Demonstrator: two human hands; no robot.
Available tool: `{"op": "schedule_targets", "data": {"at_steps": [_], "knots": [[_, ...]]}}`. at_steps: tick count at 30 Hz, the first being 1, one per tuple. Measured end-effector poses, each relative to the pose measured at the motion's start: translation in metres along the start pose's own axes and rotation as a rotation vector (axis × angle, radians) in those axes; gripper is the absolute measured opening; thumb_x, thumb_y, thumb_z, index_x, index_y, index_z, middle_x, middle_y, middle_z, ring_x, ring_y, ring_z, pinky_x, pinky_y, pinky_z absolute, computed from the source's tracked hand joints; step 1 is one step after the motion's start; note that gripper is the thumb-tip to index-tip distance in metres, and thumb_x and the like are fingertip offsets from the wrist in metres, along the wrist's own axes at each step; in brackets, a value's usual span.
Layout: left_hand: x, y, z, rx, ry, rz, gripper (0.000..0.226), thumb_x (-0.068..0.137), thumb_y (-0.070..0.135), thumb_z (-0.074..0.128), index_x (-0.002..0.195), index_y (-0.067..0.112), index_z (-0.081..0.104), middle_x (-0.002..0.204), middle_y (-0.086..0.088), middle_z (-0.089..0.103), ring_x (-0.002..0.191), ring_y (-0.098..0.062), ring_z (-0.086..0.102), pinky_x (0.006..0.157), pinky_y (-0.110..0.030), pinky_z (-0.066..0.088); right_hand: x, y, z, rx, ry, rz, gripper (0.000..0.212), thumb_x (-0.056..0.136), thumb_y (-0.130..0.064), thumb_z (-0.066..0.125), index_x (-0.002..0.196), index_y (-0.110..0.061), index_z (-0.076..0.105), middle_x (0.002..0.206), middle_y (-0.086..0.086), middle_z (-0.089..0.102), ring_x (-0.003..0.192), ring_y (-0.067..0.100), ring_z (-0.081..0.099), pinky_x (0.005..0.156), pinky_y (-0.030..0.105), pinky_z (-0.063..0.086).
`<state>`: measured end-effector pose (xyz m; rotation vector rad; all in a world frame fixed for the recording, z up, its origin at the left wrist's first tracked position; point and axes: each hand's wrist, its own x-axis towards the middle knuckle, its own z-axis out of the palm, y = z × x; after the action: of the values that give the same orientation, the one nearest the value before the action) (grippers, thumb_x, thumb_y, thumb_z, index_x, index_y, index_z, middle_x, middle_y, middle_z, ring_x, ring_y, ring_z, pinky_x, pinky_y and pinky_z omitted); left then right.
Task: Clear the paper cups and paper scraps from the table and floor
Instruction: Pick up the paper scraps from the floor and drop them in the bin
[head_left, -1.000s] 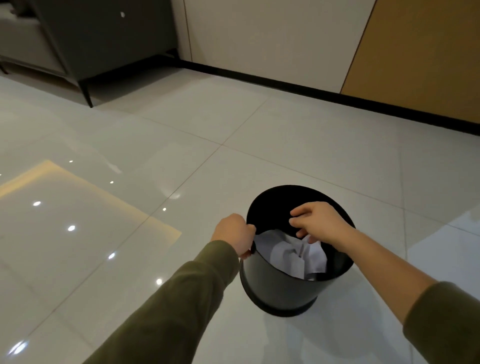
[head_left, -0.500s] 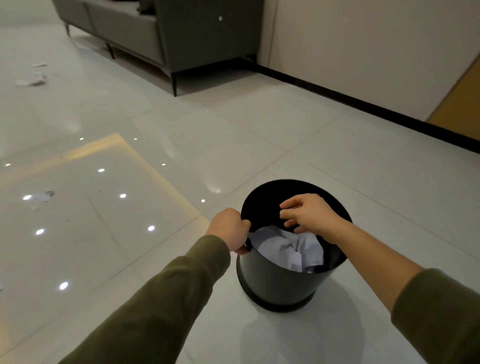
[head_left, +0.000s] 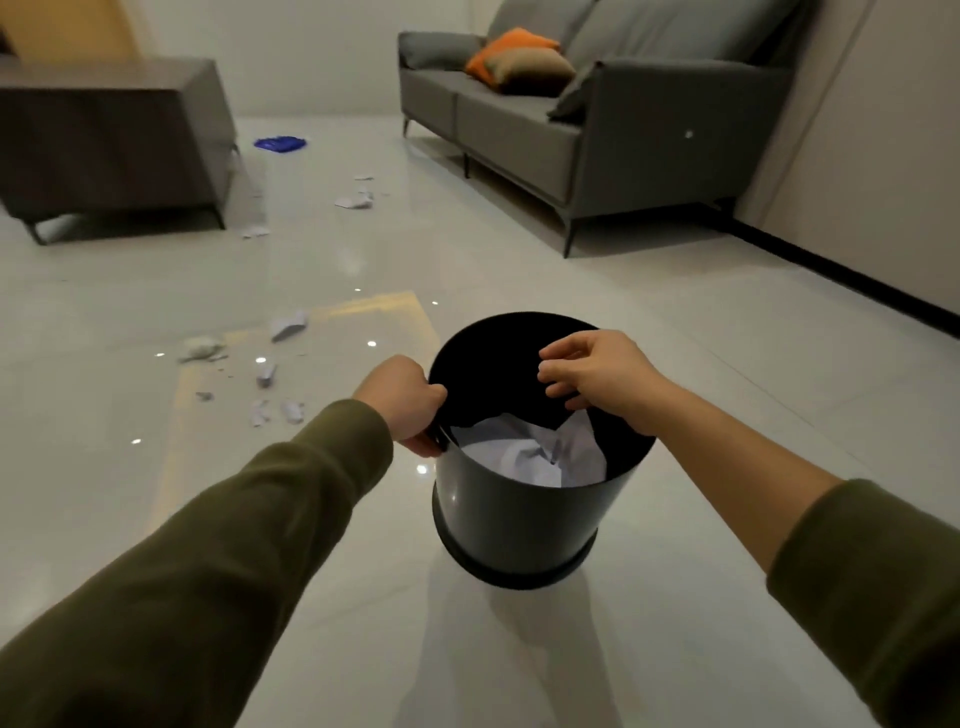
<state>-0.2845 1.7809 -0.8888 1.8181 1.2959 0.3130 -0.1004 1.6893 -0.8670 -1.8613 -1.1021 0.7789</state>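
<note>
A black round bin (head_left: 509, 514) is in the middle of the view over the glossy tiled floor, tilted slightly. Crumpled white paper (head_left: 524, 457) lies inside it. My left hand (head_left: 402, 400) grips the bin's left rim. My right hand (head_left: 597, 376) hovers over the bin's opening with loosely curled fingers and holds nothing. Several white paper scraps lie on the floor to the left: a folded piece (head_left: 288, 326), a crumpled wad (head_left: 201, 348) and small bits (head_left: 291, 410). More scraps (head_left: 354, 201) lie farther back.
A grey sofa (head_left: 571, 119) with orange and brown cushions stands at the back right against the wall. A dark armchair (head_left: 114, 135) stands at the back left. A blue object (head_left: 279, 143) lies on the floor between them. A black baseboard (head_left: 857, 291) runs along the right wall.
The view has swung left, bringing the sofa, armchair and scattered scraps into sight. My left hand still grips the bin rim and my right hand stays over the opening.
</note>
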Motion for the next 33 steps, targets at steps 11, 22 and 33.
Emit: {"op": "schedule_targets", "data": {"at_steps": [11, 22, 33], "knots": [[-0.031, -0.133, -0.242, -0.158, 0.392, -0.182, 0.028, 0.091, 0.009, 0.043, 0.084, -0.009, 0.063, 0.063, -0.023, 0.068, 0.056, -0.032, 0.069, 0.063, -0.035, 0.060, 0.053, -0.177, 0.226, 0.019, -0.314, -0.246, 0.012, 0.087, -0.014, 0.063, 0.099, -0.013, 0.064, 0.079, 0.001, 0.066, 0.066, 0.010, 0.064, 0.056, 0.017, 0.053], [-0.154, -0.254, -0.326, -0.310, 0.910, -0.490, 0.026, 0.089, 0.007, 0.045, 0.084, -0.012, 0.062, 0.066, -0.026, 0.067, 0.057, -0.033, 0.069, 0.069, -0.041, 0.059, 0.020, -0.273, 0.425, 0.014, -0.820, -0.506, 0.012, 0.088, -0.012, 0.062, 0.100, -0.012, 0.063, 0.078, 0.003, 0.066, 0.064, 0.010, 0.062, 0.058, 0.022, 0.055], [-0.336, -0.315, -0.324, -0.300, 1.289, -0.827, 0.024, 0.089, 0.007, 0.044, 0.085, -0.010, 0.061, 0.065, -0.025, 0.068, 0.057, -0.033, 0.069, 0.074, -0.043, 0.058, -0.120, -0.305, 0.549, 0.048, -1.256, -0.674, 0.007, 0.089, -0.013, 0.060, 0.096, -0.014, 0.063, 0.083, 0.004, 0.067, 0.070, 0.013, 0.065, 0.062, 0.024, 0.056]]}}
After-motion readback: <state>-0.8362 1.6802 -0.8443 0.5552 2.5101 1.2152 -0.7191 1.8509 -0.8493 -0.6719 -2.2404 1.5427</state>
